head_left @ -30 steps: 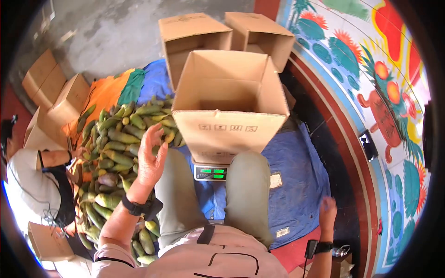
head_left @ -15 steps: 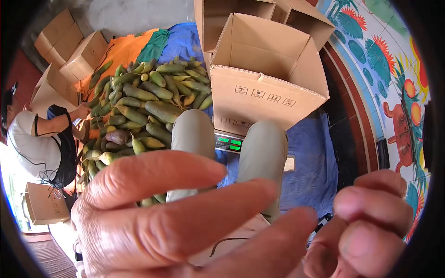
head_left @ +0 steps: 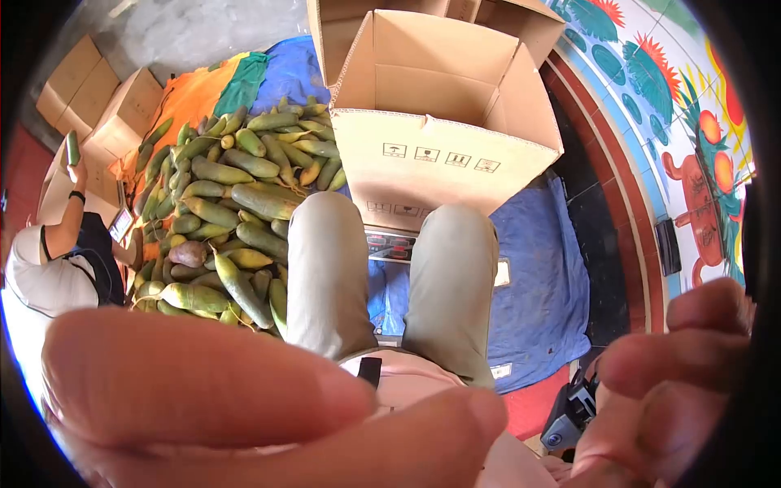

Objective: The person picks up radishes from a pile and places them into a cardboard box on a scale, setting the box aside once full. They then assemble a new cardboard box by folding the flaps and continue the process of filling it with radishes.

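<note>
Very close to the camera, my left hand point(head_left: 244, 398) reaches in from the lower left with fingers stretched out and nothing visible in them. My right hand point(head_left: 675, 378) is at the lower right, its fingers loosely bent and slightly apart, with no held thing showing; its palm is hidden. Both hands are blurred and cut off by the frame edge. Beyond my knees, an open cardboard box point(head_left: 443, 154) stands on a scale point(head_left: 389, 246). A heap of long green radishes point(head_left: 236, 195) lies to the left of my legs.
At the left, a person point(head_left: 57, 260) holds up a green radish point(head_left: 73, 148). Cardboard boxes point(head_left: 122, 114) stand behind them. More boxes point(head_left: 508, 32) are past the open one. Blue sheeting point(head_left: 537, 276) covers the floor by a painted tile wall point(head_left: 691, 146). A black device point(head_left: 569, 415) sits near my right hand.
My left hand has moved left and lower, showing fewer fingers. My right hand has shifted slightly right. The person has raised a radish. The scale's green digits now look red, and the view has shifted.
</note>
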Demonstrator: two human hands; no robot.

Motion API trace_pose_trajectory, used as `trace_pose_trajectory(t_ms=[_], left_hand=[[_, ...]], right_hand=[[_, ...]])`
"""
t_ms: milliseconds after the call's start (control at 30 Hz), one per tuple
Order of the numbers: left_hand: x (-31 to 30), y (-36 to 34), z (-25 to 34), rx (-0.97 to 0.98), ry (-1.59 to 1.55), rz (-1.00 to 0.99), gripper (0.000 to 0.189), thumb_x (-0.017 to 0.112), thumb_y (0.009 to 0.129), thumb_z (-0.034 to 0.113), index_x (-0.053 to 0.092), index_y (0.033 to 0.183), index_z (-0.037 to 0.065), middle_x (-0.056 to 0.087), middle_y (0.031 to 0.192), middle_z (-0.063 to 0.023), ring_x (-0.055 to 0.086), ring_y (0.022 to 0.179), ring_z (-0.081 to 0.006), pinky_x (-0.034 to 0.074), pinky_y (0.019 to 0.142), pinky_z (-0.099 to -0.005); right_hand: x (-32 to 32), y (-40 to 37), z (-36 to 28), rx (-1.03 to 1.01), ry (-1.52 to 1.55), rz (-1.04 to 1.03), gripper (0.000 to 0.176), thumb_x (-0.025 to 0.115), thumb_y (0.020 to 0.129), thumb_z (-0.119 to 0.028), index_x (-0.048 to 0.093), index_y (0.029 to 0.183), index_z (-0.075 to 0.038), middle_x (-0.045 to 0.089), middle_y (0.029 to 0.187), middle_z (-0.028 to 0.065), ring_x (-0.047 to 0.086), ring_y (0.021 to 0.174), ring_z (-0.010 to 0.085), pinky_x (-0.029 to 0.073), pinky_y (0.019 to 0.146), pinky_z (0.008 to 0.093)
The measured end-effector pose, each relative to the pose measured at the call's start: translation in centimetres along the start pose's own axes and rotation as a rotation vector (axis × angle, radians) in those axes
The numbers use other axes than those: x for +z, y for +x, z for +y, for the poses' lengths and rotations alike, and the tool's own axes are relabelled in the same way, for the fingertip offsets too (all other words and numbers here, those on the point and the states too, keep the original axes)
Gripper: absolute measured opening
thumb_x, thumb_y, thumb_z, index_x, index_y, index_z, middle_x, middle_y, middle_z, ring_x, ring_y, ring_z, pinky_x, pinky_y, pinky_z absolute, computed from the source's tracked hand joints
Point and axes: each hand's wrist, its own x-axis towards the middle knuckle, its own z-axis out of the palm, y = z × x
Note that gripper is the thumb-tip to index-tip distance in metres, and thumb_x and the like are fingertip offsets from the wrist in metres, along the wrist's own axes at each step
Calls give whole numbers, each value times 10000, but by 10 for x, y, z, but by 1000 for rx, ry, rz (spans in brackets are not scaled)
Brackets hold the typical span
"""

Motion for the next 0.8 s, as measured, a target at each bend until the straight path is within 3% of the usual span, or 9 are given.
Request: trace_pose_trajectory(t_ms=[267,300,333,567,600,800], left_hand=[[-9,1,12,-83,45,-17,227,579,867,346,544,949,137,595,913,-81,597,793,-248,387,741,-401],[5,-6,-6,142,-70,149,226,497,907,350,566,987,150,611,960,-92,567,760,-226,371,851,-414],[6,-5,-7,149,-74,145,226,497,907,350,566,987,150,611,960,-92,567,760,-226,371,851,-414],[5,-18,-24,259,-211,129,180,528,873,287,585,962,141,619,961,-100,568,747,-223,392,791,-376],[48,49,-10,270,-223,127,173,533,868,278,588,958,140,620,962,-102,568,745,-223,395,782,-371],[51,42,5,280,-236,112,140,560,838,223,604,936,133,627,963,-109,569,734,-220,412,730,-339]], right_hand=[[-7,-10,12,-23,87,-18,278,498,936,-199,458,1194,-104,528,1072,134,579,699,267,458,515,385],[-9,-11,11,-25,96,-18,282,498,937,-197,457,1199,-103,528,1073,134,580,697,267,458,514,384],[-10,-12,11,-26,101,-19,286,498,937,-194,455,1204,-102,527,1074,135,581,695,267,458,513,384],[-39,-24,-7,19,108,-79,315,497,938,-176,444,1237,-95,524,1080,138,585,682,269,459,504,380],[-41,-24,-10,19,113,-84,319,497,938,-173,442,1242,-94,523,1081,139,585,680,269,459,503,379],[-41,-22,-14,-35,205,-91,345,496,939,-157,433,1271,-88,520,1087,141,589,669,271,460,496,376]])
